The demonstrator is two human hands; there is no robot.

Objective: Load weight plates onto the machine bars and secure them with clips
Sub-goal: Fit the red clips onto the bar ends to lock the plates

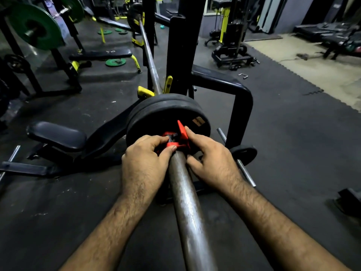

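A steel barbell sleeve (187, 208) runs from the bottom centre up toward the rack. Two black weight plates (166, 112) sit on it side by side. Against the outer plate, a red clip (180, 138) wraps the sleeve, its lever sticking up. My left hand (144, 165) pinches the clip's left side between thumb and fingers. My right hand (211, 163) holds the right side, with the index finger on the raised lever. The far end of the bar (147, 51) carries another dark plate (134, 14).
The rack's black upright (183, 44) and a curved black frame (240, 106) stand just behind the plates. A black bench (58, 135) lies to the left. A small plate (244, 153) hangs on a storage peg at right. Green plates (37, 28) sit on another rack, far left.
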